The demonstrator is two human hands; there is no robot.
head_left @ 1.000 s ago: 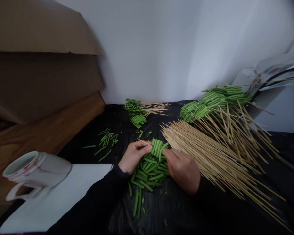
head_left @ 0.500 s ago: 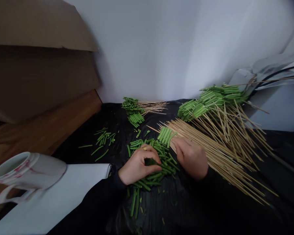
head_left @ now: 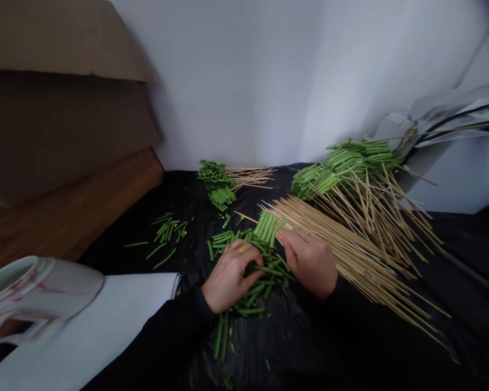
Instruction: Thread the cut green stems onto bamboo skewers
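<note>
My right hand (head_left: pixel 309 262) is closed round a bamboo skewer, mostly hidden in the fist. Several cut green stem pieces (head_left: pixel 266 225) sit side by side on it, just left of my fingers, and its tip seems to stick out to the left. My left hand (head_left: pixel 233 276), with a yellow ring, lies over a loose pile of cut green stems (head_left: pixel 250 298). Its thumb and index finger come together on a green stem piece (head_left: pixel 271 270) at the pile's right side.
Loose bamboo skewers (head_left: pixel 362 260) lie to the right. Behind them are loaded green skewers (head_left: pixel 350 163); a smaller bundle (head_left: pixel 220 187) lies by the wall. Short offcuts (head_left: pixel 169 231) are left. A mug (head_left: pixel 61 288) lies on a white sheet (head_left: pixel 126 315) near a cardboard box (head_left: pixel 65 119).
My left thumb and index finger have closed together on a stem in the pile. My right hand still holds the skewer. The whole view has shifted slightly.
</note>
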